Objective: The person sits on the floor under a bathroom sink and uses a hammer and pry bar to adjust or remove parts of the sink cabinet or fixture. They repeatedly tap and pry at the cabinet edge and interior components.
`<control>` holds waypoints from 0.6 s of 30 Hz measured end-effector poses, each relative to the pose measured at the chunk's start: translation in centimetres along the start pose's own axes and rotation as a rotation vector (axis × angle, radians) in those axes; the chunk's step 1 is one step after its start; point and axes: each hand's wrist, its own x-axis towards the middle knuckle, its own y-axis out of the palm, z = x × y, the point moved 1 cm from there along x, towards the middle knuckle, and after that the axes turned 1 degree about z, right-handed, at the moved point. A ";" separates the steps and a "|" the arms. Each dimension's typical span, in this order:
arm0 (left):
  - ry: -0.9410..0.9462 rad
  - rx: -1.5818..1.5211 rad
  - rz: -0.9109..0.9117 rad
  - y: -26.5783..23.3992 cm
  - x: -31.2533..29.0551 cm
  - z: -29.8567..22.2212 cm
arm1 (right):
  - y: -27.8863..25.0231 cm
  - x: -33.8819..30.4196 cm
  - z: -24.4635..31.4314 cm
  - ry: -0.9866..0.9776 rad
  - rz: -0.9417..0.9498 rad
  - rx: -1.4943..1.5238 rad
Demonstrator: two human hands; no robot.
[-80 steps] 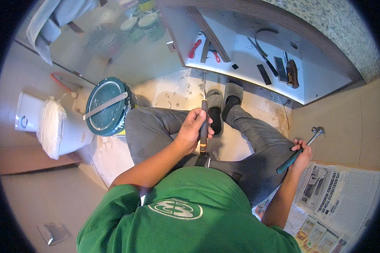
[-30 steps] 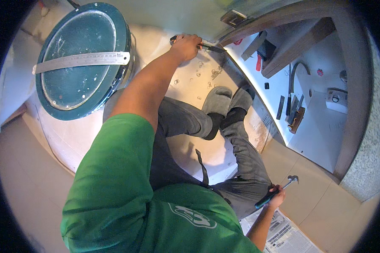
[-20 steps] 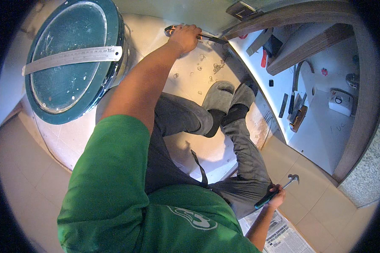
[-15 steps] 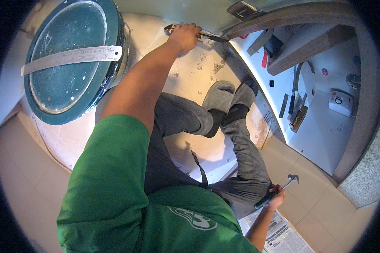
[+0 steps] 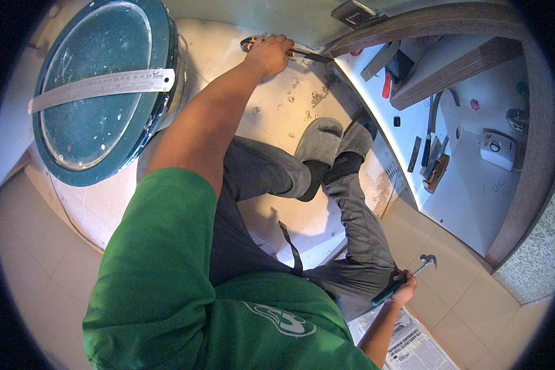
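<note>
My left hand (image 5: 270,54) is closed around the orange-and-black handle of a chisel (image 5: 311,57). Its dark blade points right and reaches the lower corner of a brown wooden frame (image 5: 351,44); whether the tip touches the wood, I cannot tell. Low on the right, my right hand (image 5: 404,287) grips a claw hammer (image 5: 418,271) by its dark handle, beside my knee. The metal hammer head points up and right, away from the frame. Curled shavings (image 5: 317,97) lie scattered on the floor below my left hand.
A green-lidded bucket (image 5: 98,132) stands at left with a steel ruler (image 5: 105,86) across its lid. Inside the frame lie a wooden hand plane (image 5: 436,174), a red-handled tool (image 5: 386,86) and a white box (image 5: 498,150). Newspaper (image 5: 416,345) lies at lower right; my slippered feet (image 5: 319,140) rest mid-floor.
</note>
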 end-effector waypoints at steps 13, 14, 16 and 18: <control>0.015 0.023 -0.005 0.3 0.8 -0.1 | -1.2 1.0 -1.4 -0.047 0.100 0.040; 0.010 0.036 0.000 0.2 0.9 -0.2 | -1.0 0.9 -1.2 -0.032 0.092 0.039; 0.039 0.015 -0.001 0.1 1.1 -0.2 | -1.2 0.8 -1.5 -0.103 0.070 -0.011; 0.060 0.003 -0.002 0.2 1.3 0.1 | -1.1 0.9 -1.4 -0.107 0.077 -0.021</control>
